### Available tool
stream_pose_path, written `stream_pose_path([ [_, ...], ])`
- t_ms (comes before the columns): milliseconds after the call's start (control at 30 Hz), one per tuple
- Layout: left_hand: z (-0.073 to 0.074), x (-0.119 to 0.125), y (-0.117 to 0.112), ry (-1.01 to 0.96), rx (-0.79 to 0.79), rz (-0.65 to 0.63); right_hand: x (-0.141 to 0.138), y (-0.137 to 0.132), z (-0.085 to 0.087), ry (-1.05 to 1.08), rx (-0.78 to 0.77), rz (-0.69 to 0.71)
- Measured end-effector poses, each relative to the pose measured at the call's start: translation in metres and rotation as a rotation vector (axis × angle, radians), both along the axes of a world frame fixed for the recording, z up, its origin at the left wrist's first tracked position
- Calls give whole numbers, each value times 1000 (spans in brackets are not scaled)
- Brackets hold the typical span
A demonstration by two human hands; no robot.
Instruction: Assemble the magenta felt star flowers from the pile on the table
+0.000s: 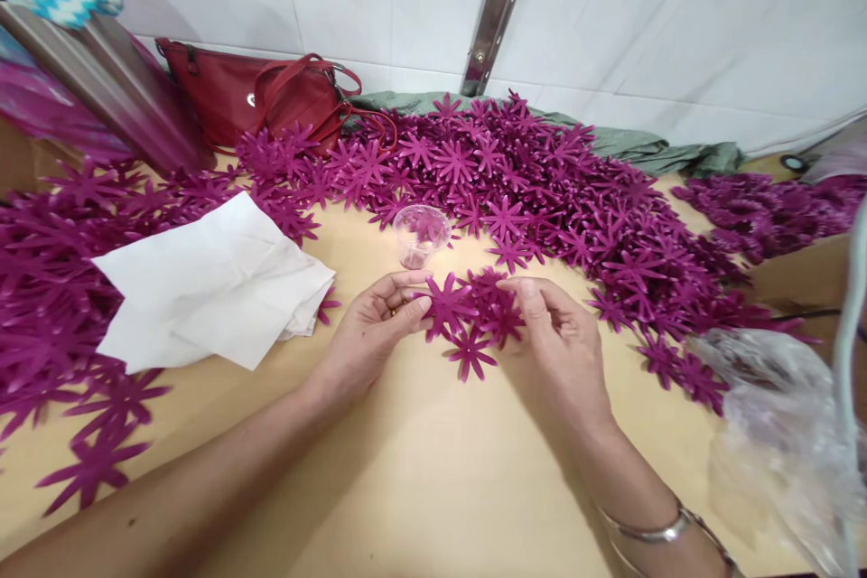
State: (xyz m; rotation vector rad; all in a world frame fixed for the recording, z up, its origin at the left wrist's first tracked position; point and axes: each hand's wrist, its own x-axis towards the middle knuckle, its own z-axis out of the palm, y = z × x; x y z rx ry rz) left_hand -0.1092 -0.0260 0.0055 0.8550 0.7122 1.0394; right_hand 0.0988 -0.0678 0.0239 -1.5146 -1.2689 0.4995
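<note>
Between thumb and fingers, my left hand (376, 325) pinches a purple fabric flower (450, 305) with long narrow petals, by its left edge. My right hand (562, 334) is closed at the petal tips of another purple flower piece (502, 320), to the right of the first. One more loose flower (470, 354) lies just below them, over the tabletop. Right behind my left fingers stands a small clear plastic cup (421, 239) with a little reddish stuff at its bottom. Some petals between my hands overlap, so their layers are hard to separate by eye.
A large heap of purple flowers (501, 153) curves around the back and right. More flowers (47, 280) lie at left, partly under white sheets (209, 289). A red handbag (223, 95) sits by the wall; clear plastic bags (778, 415) lie at right.
</note>
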Motion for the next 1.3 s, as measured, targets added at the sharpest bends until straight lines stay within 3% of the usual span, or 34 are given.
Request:
stream_pose_path([
  [100, 0, 0, -1, 6, 16, -8, 3, 2, 2, -259, 141, -69],
  [200, 1, 1, -2, 24, 47, -28, -2, 0, 2, -376, 258, -45],
  [400, 6, 1, -4, 48, 57, -121, -22, -7, -5, -492, 269, 93],
  [700, 10, 0, -5, 76, 68, -155, -22, -7, -7, -400, 238, 172],
  [800, 8, 1, -5, 71, 58, -139, -24, -9, -6, -256, 179, 187],
  [900, 6, 0, -3, 72, 39, -104, -22, -7, -4, -3, 121, 91],
  [967, 6, 0, -3, 72, 23, -75, -16, -4, -3, 57, 158, -6],
  [1133, 5, 0, -3, 51, 17, -21, -1, 2, -2, -292, 154, -93],
  [1300, 4, 1, -4, 35, 27, -31, -13, -4, -2, -445, 270, 33],
])
